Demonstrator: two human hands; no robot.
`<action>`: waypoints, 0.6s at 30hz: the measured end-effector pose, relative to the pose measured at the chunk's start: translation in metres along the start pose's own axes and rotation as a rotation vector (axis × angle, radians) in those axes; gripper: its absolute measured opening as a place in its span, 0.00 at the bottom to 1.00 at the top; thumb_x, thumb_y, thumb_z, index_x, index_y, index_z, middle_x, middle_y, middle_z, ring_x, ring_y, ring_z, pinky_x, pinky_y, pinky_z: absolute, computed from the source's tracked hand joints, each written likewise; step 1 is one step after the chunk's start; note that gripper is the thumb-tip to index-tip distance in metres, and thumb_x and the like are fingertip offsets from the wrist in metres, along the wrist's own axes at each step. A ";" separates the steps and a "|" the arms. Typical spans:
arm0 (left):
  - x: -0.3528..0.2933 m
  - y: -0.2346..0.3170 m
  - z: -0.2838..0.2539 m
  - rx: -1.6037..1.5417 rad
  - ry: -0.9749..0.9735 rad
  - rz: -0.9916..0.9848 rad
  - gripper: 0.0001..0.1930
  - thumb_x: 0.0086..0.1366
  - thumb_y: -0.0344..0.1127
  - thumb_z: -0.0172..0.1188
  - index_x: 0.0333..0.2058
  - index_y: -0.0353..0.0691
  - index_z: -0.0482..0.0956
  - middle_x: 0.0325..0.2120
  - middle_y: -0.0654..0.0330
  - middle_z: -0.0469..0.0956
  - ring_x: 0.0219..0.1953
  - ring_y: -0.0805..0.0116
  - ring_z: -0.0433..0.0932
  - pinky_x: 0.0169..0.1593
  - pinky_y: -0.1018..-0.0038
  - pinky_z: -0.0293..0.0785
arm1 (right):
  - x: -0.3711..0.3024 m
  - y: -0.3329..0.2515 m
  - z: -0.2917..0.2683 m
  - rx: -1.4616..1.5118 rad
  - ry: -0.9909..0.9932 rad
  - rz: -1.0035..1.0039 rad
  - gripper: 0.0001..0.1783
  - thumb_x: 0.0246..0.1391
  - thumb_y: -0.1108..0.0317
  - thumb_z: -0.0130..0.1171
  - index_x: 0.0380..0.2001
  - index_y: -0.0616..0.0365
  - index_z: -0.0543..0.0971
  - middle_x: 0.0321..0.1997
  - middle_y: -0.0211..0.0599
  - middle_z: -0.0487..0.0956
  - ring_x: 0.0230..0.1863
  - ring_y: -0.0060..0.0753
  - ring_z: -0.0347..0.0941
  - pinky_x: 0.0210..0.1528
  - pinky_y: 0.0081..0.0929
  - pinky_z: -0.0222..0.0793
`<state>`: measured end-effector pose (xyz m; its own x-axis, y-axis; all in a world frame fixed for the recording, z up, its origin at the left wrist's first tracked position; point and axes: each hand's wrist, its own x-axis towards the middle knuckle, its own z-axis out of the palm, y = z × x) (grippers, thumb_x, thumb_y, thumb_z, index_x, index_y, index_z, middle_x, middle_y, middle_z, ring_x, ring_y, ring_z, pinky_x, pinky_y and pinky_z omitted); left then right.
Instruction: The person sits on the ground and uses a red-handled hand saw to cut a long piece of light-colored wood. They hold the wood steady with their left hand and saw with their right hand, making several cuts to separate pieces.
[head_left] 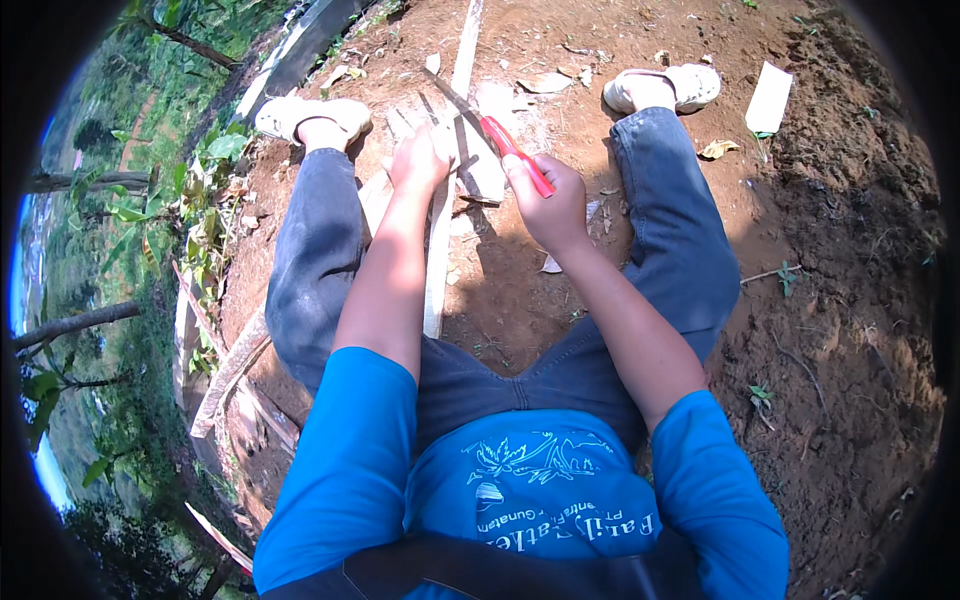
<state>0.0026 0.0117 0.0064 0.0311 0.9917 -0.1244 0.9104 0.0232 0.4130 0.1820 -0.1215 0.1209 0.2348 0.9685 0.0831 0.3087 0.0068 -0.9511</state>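
The long pale wooden strip (438, 255) is laid lengthwise between the person's legs, its near end by the crotch of the trousers and its far end running out at the upper edge of the view. From its narrow, straight form it is judged light and fairly stiff, dry rather than slippery, with some risk of splintering along the edges; it would be best gripped flat from the sides, well clear of the blade. By the left hand (418, 160) it is met beside the crossing point; the fingers are bent and set low, but whether the strip is clasped or only pressed cannot be told. By the right hand (555, 200) the red handle (517, 158) of a cutting tool is firmly wrapped; its slim dark blade (457, 100) is slanted across the strip, though contact and teeth cannot be made out. The tool is judged light and rigid, to be held by the handle alone. Beneath and beside the strip a wider board (484, 178) is seen on the brown soil (820, 320). Farther out, the strip is flanked by two pale shoes (662, 90), and leafy plants (222, 150) are seen to the left.
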 end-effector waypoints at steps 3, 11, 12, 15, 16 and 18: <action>-0.004 -0.003 0.007 0.051 0.056 0.023 0.25 0.61 0.48 0.65 0.52 0.38 0.76 0.49 0.44 0.80 0.55 0.46 0.77 0.60 0.56 0.72 | -0.005 -0.003 0.002 -0.080 -0.025 -0.011 0.17 0.60 0.60 0.63 0.23 0.62 0.77 0.15 0.38 0.71 0.19 0.25 0.65 0.25 0.31 0.61; -0.011 -0.008 0.026 -0.043 0.278 0.145 0.15 0.66 0.42 0.58 0.45 0.38 0.78 0.42 0.44 0.82 0.51 0.43 0.77 0.58 0.54 0.71 | -0.033 -0.015 -0.030 -0.120 -0.072 -0.028 0.21 0.61 0.59 0.64 0.20 0.59 0.71 0.15 0.36 0.67 0.18 0.26 0.60 0.23 0.33 0.58; -0.009 -0.009 0.028 -0.048 0.265 0.138 0.15 0.67 0.42 0.57 0.45 0.38 0.79 0.43 0.44 0.82 0.51 0.43 0.77 0.58 0.54 0.71 | -0.041 -0.020 -0.039 -0.146 -0.094 -0.001 0.21 0.61 0.59 0.64 0.20 0.59 0.70 0.15 0.36 0.67 0.18 0.26 0.59 0.23 0.33 0.57; -0.004 -0.020 0.033 -0.079 0.286 0.144 0.14 0.68 0.42 0.55 0.43 0.38 0.80 0.44 0.44 0.81 0.53 0.44 0.76 0.57 0.53 0.70 | -0.080 -0.043 -0.074 -0.171 -0.171 0.071 0.22 0.62 0.59 0.63 0.19 0.59 0.69 0.15 0.33 0.65 0.18 0.23 0.58 0.23 0.31 0.55; -0.004 -0.021 0.035 -0.130 0.260 0.121 0.14 0.68 0.42 0.55 0.43 0.38 0.80 0.44 0.45 0.81 0.53 0.44 0.76 0.57 0.53 0.70 | -0.091 -0.048 -0.085 -0.144 -0.190 0.089 0.22 0.63 0.60 0.63 0.19 0.58 0.69 0.15 0.32 0.65 0.18 0.22 0.58 0.22 0.31 0.54; -0.005 -0.018 0.034 -0.234 0.206 0.082 0.14 0.68 0.42 0.55 0.44 0.38 0.80 0.45 0.45 0.80 0.54 0.45 0.75 0.58 0.53 0.70 | -0.109 -0.065 -0.104 -0.206 -0.197 0.101 0.22 0.63 0.61 0.63 0.19 0.58 0.68 0.15 0.31 0.65 0.18 0.20 0.58 0.22 0.29 0.54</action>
<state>0.0003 0.0022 -0.0310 -0.0051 0.9957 0.0930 0.7883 -0.0532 0.6130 0.2326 -0.2531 0.2045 0.0969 0.9915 -0.0874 0.4781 -0.1234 -0.8696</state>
